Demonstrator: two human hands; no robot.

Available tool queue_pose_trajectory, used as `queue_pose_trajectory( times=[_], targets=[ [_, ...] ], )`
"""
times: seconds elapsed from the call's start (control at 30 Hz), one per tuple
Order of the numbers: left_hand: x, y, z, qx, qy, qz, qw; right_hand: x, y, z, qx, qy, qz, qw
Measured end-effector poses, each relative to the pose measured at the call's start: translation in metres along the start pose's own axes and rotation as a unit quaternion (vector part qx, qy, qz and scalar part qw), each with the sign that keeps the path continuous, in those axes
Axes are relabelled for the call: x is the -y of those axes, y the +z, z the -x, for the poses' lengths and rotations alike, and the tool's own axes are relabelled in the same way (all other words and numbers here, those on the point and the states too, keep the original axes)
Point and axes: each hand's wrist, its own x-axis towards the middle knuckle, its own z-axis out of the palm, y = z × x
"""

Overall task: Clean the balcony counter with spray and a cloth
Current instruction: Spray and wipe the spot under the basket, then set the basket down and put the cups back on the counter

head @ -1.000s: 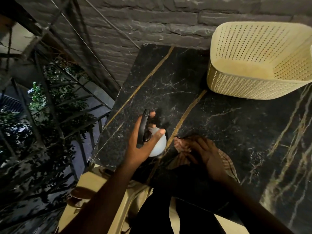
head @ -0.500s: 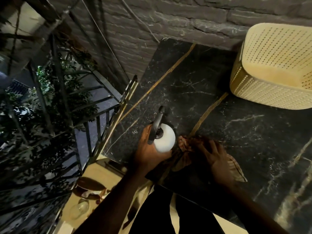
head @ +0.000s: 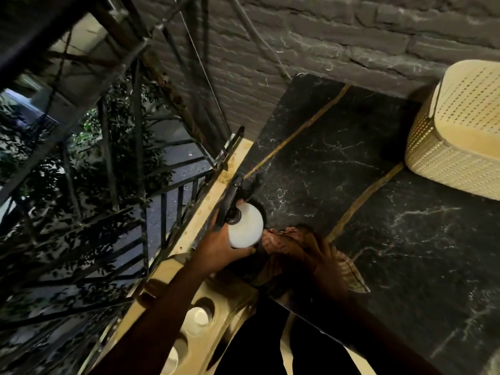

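My left hand [head: 216,246] has brought the spray bottle [head: 244,226] down to the worktop's [head: 405,253] left edge, fingers wrapped round it. Right hand [head: 322,255] presses the cloth [head: 349,269] just beside it. I judge most wiping remains undone.

— What's around me out here?
— A grey brick wall [head: 311,50] ahead, dark iron railing [head: 167,209] at my left, leafy branches [head: 89,163] beyond it, dim warm light, night outside.
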Motion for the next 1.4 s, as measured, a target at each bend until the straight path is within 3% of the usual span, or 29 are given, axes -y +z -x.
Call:
queue_pose_trajectory(
  times=[0.13, 0.23, 0.37, 0.43, 0.57, 0.73, 0.8, 0.93, 1.17, 1.4],
  targets=[
    [0.005, -0.023, 0.003, 0.025, 0.032, -0.051, 0.998, -0.009, -0.008, -0.007, 0.019, 0.037, -0.026, 0.999],
    [0.021, -0.055, -0.005, 0.029, 0.113, -0.061, 0.991, -0.014, -0.026, -0.016, -0.031, 0.061, -0.019, 0.997],
    [0.0, -0.097, -0.031, -0.07, 0.181, -0.031, 0.981, -0.023, -0.067, -0.031, -0.124, 0.068, -0.032, 0.989],
    [-0.038, -0.114, -0.043, -0.094, 0.183, -0.004, 0.979, -0.025, -0.093, -0.038, -0.168, 0.059, -0.06, 0.982],
    [-0.134, -0.125, -0.067, -0.071, 0.223, 0.069, 0.97, -0.047, -0.156, -0.047, -0.284, 0.073, -0.074, 0.953],
    [-0.277, -0.056, -0.099, 0.031, 0.306, 0.028, 0.951, -0.129, -0.228, -0.006, -0.454, 0.2, -0.104, 0.862],
    [-0.324, -0.01, -0.112, 0.057, 0.302, 0.02, 0.951, -0.173, -0.242, 0.018, -0.491, 0.26, -0.092, 0.826],
    [-0.389, 0.06, -0.129, -0.045, 0.285, -0.013, 0.957, -0.246, -0.249, 0.043, -0.485, 0.314, -0.138, 0.805],
    [-0.424, 0.121, -0.15, -0.07, 0.191, 0.136, 0.97, -0.299, -0.256, 0.039, -0.493, 0.247, -0.199, 0.81],
    [-0.427, 0.136, -0.158, -0.102, 0.164, 0.207, 0.959, -0.327, -0.256, 0.03, -0.471, 0.317, -0.205, 0.797]
  ],
)
